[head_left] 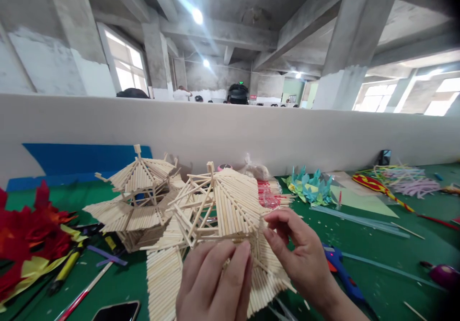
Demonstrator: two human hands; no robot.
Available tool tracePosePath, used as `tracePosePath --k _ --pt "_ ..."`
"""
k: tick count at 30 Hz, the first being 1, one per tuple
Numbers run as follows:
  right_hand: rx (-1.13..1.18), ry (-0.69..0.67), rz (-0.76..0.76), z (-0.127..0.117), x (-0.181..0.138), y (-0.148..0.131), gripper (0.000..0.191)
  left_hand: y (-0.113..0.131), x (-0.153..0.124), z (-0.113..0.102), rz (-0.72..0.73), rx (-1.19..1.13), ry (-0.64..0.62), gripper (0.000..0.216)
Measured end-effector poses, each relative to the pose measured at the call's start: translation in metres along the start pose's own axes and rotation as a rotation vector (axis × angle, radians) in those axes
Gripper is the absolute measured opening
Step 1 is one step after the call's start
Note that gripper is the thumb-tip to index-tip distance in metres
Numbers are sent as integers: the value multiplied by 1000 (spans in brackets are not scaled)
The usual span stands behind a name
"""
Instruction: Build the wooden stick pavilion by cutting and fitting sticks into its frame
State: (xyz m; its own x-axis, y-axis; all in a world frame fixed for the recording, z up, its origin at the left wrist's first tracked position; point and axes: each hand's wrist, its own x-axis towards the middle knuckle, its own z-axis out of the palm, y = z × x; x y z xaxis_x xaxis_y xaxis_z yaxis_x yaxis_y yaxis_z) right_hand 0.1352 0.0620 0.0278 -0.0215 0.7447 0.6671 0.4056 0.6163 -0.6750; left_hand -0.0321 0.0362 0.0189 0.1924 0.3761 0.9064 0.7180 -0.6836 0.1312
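A pavilion model built of thin wooden sticks [233, 201] stands in front of me. Its upper roof is covered on the right, while the left side shows bare struts. My left hand [217, 280] is at the model's near side, its fingers closed together at the lower edge of the upper roof; the fingertips' grip is partly hidden by the hand itself. Beside the right roof corner is my right hand [300, 254], thumb and index finger bent with a gap between their tips. No stick shows clearly between them.
Another stick pavilion [140, 182] stands behind to the left. Red paper pieces [36, 235] and a phone [117, 311] lie left. On the right are a blue glue gun [343, 273], paper flowers [311, 187], bagged sticks [271, 194] and pale strips [362, 220]. A white partition [215, 129] runs behind.
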Motion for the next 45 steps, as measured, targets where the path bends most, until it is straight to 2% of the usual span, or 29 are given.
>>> tracePosePath --k 2,4,8,14,24,38,45 --pt "13 -4 65 2 -2 0 8 -8 7 1 151 170 -50 34" --pt "22 -19 120 3 -4 0 10 -12 13 3 217 270 -62 31" --pt "63 -46 174 5 -6 -1 14 -13 18 6 266 349 -94 29" --pt "214 -57 261 9 -3 -3 18 -11 24 5 312 340 -117 25" --pt "420 -102 348 10 4 -1 21 -8 27 8 300 283 -86 20" --pt "461 -94 376 12 4 -1 23 -7 28 6 276 272 -114 19" --pt "482 -85 405 11 3 0 22 -10 33 3 193 198 -128 25"
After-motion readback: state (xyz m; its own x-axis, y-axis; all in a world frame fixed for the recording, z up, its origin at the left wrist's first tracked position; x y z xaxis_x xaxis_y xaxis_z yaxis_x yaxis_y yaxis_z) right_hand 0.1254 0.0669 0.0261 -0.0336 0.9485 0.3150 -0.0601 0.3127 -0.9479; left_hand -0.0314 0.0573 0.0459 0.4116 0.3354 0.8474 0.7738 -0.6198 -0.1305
